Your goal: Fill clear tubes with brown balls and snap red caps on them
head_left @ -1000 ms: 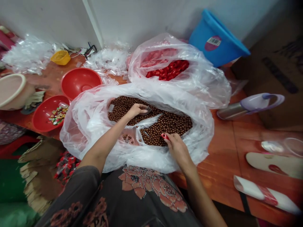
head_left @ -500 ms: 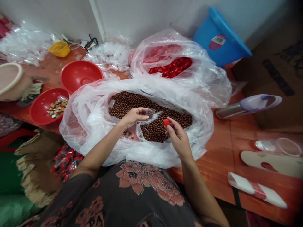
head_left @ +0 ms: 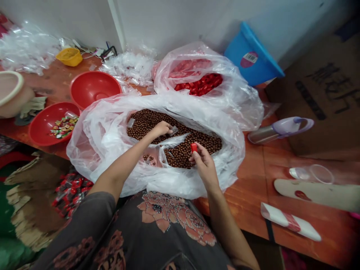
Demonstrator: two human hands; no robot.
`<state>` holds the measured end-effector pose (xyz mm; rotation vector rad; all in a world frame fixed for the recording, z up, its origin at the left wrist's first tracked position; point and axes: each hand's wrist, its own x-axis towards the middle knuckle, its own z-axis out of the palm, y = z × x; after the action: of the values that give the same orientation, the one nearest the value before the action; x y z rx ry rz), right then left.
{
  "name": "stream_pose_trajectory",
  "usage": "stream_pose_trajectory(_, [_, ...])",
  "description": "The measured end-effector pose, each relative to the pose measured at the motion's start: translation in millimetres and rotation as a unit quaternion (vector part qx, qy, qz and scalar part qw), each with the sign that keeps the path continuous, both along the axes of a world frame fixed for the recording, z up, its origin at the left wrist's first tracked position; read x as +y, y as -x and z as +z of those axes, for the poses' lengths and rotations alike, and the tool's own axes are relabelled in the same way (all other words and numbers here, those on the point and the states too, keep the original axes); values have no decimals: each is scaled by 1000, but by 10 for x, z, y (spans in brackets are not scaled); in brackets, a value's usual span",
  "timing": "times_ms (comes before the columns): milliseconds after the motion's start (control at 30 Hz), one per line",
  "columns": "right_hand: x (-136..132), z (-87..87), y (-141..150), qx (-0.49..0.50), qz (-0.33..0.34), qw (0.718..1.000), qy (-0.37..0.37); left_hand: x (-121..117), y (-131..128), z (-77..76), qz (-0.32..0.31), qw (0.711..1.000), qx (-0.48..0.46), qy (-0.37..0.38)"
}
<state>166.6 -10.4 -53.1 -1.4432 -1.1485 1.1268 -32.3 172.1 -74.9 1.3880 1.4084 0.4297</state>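
My left hand (head_left: pixel 162 129) is closed on a small clear plastic container (head_left: pixel 173 130), held low against the brown balls (head_left: pixel 149 119). Those balls fill a large white plastic bag (head_left: pixel 97 150) whose mouth is spread wide. Between the thumb and fingers of my right hand (head_left: pixel 205 161) is a small red cap (head_left: pixel 194 147), above the nearer part of the balls. Another clear piece (head_left: pixel 131 122) lies on the balls at the left. A fold of plastic divides the balls, and a few sit apart near the bag's front.
Behind stands a clear bag of red caps (head_left: pixel 206 84). Red bowls (head_left: pixel 94 88) and a yellow cup (head_left: pixel 69 57) are at the left, with clear containers (head_left: pixel 128 65) heaped behind. A bottle (head_left: pixel 266 133), blue bucket (head_left: pixel 254 56) and cardboard box (head_left: pixel 323 97) stand right.
My left hand has lowered the clear container from above the bag down to the brown balls. My right hand still holds the red cap; the view has shifted slightly.
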Motion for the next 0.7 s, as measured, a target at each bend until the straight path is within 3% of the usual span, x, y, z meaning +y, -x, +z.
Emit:
stream_pose_trajectory(167, [-38,-48,-39,18,-6,1000,5,8,-254,42,-26,999,-45,10])
stream_pose_trajectory(300, [-31,-50,-38,25,-14,1000,-2,-84,-303,57,-19,994,-111,0])
stream_pose_trajectory(533, [58,69,-52,12,-11,1000,-25,-423,-38,232,-4,953,-301,21])
stream_pose_trajectory(700, [183,199,35,22,4,997,-70,-801,138,442,-2,936,-349,36])
